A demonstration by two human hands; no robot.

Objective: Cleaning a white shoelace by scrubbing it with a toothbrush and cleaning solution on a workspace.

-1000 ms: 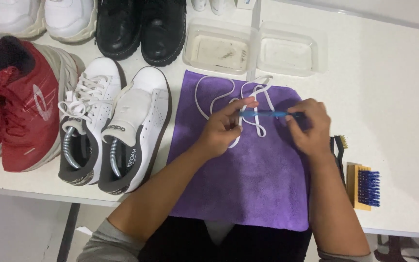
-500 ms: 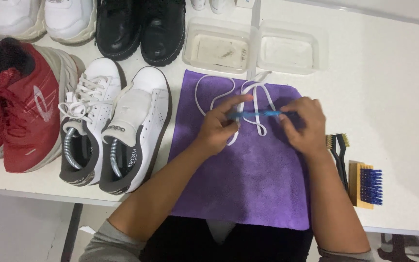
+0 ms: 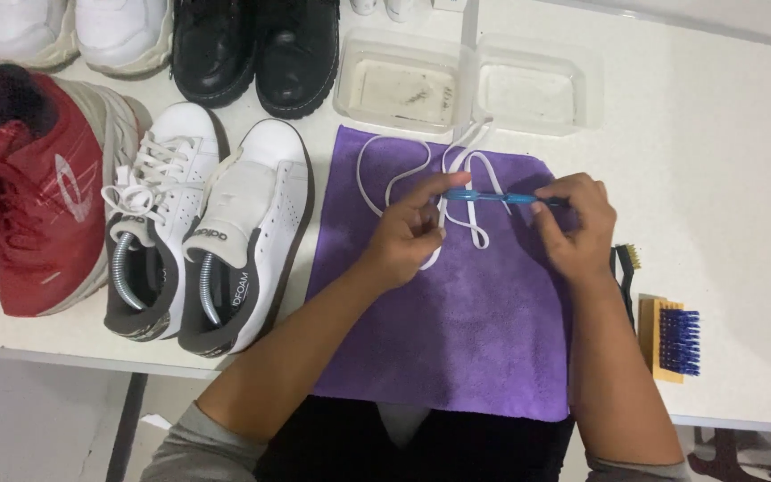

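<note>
Here, a blue brush (image 3: 493,196) is held level over a white lace (image 3: 457,192).
Its 9 o'clock end is pinched by the left hand (image 3: 408,234), its 3 o'clock end gripped by the right hand (image 3: 577,228), above the purple cloth (image 3: 457,339).

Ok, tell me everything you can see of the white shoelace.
The white shoelace is a flat, soft-looking cord lying loose in loops and crossings on the upper part of the purple cloth. One end runs up off the cloth toward the clear tray. The left hand pins a strand down with its fingers, while the right hand holds a thin blue tool across the lace. It is threaded into no shoe.
</note>
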